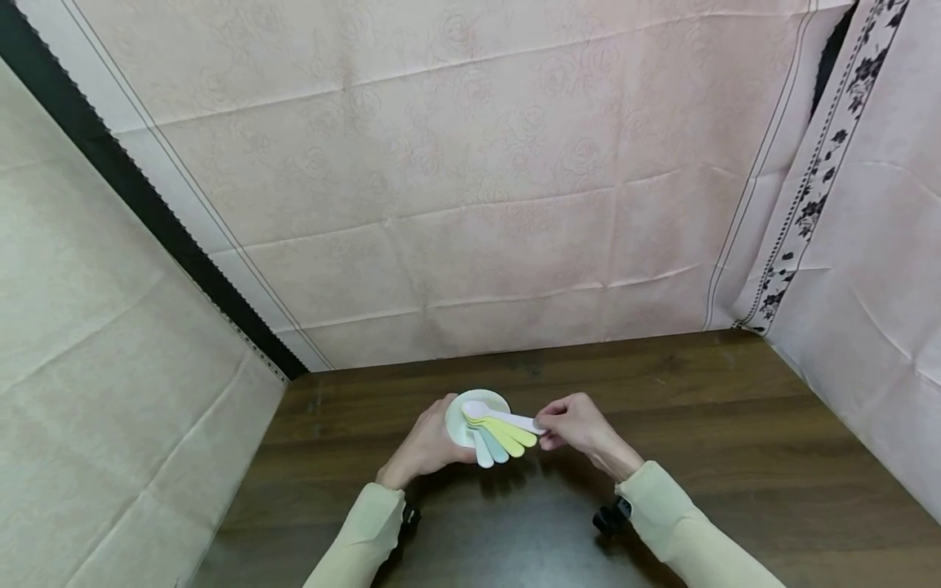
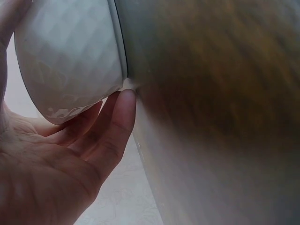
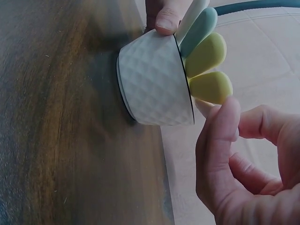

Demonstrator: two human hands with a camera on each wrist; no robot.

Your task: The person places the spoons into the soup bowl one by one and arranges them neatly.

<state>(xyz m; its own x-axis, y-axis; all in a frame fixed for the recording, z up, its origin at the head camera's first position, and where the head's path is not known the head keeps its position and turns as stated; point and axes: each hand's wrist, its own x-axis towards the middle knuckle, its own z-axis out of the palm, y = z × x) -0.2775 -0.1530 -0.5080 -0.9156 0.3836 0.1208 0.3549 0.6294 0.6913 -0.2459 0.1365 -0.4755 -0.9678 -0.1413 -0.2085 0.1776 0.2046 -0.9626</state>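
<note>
A small white bowl [image 1: 454, 420] with a diamond-patterned wall stands upright at the wooden table, towards its far side. My left hand [image 1: 431, 441] grips the bowl from the left, its fingers curved round the wall in the left wrist view. Several spoons lean fanned out over the bowl's near right rim: a white spoon [image 1: 483, 452], a blue-green spoon [image 1: 495, 445] and two yellow-green spoons [image 3: 208, 54]. Topmost is a pale lilac spoon [image 1: 507, 418], its head over the bowl. My right hand [image 1: 584, 429] pinches the end of its handle between thumb and fingers.
The dark brown wooden table [image 1: 720, 457] spreads around the bowl. A pale patterned cloth [image 1: 470, 204] hangs behind it, with more cloth at the left and right sides. A dark strip [image 1: 147, 196] runs down between the left and back cloths.
</note>
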